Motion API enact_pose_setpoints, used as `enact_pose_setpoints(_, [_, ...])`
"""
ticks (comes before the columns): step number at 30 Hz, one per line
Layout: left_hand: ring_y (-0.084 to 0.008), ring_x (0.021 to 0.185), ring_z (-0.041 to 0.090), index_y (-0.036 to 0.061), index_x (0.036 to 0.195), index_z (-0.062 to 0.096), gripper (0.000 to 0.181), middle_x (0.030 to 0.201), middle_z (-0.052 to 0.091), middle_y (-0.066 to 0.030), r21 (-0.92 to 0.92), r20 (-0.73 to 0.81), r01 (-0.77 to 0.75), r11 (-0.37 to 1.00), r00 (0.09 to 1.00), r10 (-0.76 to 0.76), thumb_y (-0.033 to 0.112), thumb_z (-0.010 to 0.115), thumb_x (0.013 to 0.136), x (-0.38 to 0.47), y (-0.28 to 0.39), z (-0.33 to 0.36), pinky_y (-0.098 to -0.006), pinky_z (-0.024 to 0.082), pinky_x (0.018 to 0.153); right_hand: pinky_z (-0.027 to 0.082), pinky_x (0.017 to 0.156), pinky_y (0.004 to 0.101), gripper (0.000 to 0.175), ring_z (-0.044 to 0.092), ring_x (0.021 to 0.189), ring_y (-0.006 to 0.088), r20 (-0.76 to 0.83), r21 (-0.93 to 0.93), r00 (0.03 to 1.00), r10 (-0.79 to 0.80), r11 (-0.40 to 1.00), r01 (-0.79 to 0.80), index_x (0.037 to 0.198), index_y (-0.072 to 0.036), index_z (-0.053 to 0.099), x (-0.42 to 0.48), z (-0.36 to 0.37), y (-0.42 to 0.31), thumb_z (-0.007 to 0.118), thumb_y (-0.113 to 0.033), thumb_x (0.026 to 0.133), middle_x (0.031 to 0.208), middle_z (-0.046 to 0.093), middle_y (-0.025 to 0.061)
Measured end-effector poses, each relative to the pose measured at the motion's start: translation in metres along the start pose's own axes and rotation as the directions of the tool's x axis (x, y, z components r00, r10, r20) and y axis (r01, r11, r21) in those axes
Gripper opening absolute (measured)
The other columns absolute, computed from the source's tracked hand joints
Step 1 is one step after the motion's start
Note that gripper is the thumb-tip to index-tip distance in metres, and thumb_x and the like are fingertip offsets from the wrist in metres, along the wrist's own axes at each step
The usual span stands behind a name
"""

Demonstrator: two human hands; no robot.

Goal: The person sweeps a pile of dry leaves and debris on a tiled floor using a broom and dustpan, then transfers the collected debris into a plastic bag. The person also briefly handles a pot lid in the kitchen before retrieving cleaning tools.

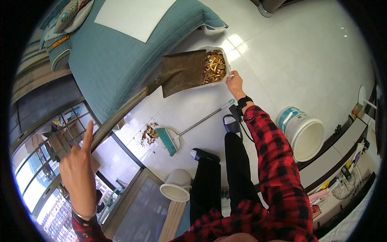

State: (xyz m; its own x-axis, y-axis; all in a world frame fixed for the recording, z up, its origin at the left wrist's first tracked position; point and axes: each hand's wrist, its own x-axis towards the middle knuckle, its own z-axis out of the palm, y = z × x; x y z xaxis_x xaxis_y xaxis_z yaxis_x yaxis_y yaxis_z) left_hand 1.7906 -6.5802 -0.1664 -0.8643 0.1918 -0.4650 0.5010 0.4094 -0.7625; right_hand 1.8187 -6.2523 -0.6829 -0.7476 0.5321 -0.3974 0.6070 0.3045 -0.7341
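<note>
My left hand (79, 172) is at the wooden handle of a shovel (186, 71), index finger extended along it; its grip is partly hidden. The shovel's flat metal blade rests over the mouth of a white plastic bag (225, 53) filled with dry leaves and yellowish scraps (215, 67). At the bag's right edge, my right hand (235, 82) pinches the plastic rim. Below the blade, a broom (169, 140) with green bristles lies on the tiled floor, its bristles beside a small heap of dry leaves (149, 133).
A bed with a blue-green cover (121, 57) stands at the upper left. On the right are a white bucket (302, 134) and a low cabinet (328, 166). A smaller white bin (176, 185) sits near my legs, beside a glass sliding door (139, 208).
</note>
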Motion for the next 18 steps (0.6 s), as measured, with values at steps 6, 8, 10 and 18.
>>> enact_pose_setpoints(6, [-0.0147, 0.047, 0.051, 0.0241, 0.145, 0.033, 0.079, 0.067, 0.058, -0.0100, -0.148, -0.028, 0.104, 0.984, 0.994, -0.109, -0.004, 0.061, 0.076, -0.067, 0.001, 0.056, -0.0298, 0.042, 0.043, 0.051, 0.061, 0.0347, 0.025, 0.064, 0.063, 0.0250, -0.041, -0.004, 0.999, 0.007, 1.000, -0.008, 0.100, -0.002, 0.049, 0.004, 0.006, 0.002, 0.062, -0.012, 0.082, 0.070, 0.062, 0.0123])
enact_pose_setpoints(8, [-0.0214, 0.050, 0.057, 0.0232, 0.136, 0.045, 0.067, 0.072, 0.062, -0.0107, -0.420, 0.052, 0.137, 0.897, 0.991, -0.127, 0.001, 0.063, 0.076, -0.098, 0.005, 0.083, -0.0355, 0.044, 0.047, 0.051, 0.055, 0.0322, 0.027, 0.063, 0.061, 0.0230, -0.117, 0.094, 0.986, 0.116, 0.990, -0.105, 0.097, 0.000, 0.049, 0.000, 0.007, -0.004, 0.064, -0.017, 0.083, 0.069, 0.061, 0.0118])
enact_pose_setpoints(10, [-0.0286, 0.056, 0.061, 0.0172, 0.115, 0.062, 0.045, 0.063, 0.059, -0.0142, -0.575, 0.328, 0.349, 0.740, 0.927, -0.183, -0.001, 0.061, 0.073, -0.130, 0.025, 0.117, -0.0385, 0.046, 0.053, 0.050, 0.050, 0.0314, 0.031, 0.060, 0.057, 0.0218, -0.021, 0.296, 0.930, 0.368, 0.891, -0.346, 0.094, 0.000, 0.050, -0.006, 0.008, -0.010, 0.066, -0.024, 0.083, 0.068, 0.059, 0.0112])
enact_pose_setpoints(18, [-0.0394, 0.077, 0.062, 0.0138, 0.113, 0.059, 0.047, 0.078, 0.064, -0.0192, -0.730, 0.670, 0.650, 0.211, 0.741, 0.036, 0.011, 0.064, 0.067, -0.246, 0.176, 0.198, -0.0451, 0.049, 0.066, 0.042, 0.038, 0.0271, 0.036, 0.051, 0.046, 0.0160, 0.365, 0.385, 0.791, 0.491, 0.694, -0.609, 0.080, -0.001, 0.052, -0.021, 0.031, -0.035, 0.048, -0.035, 0.094, 0.061, 0.054, 0.0072])
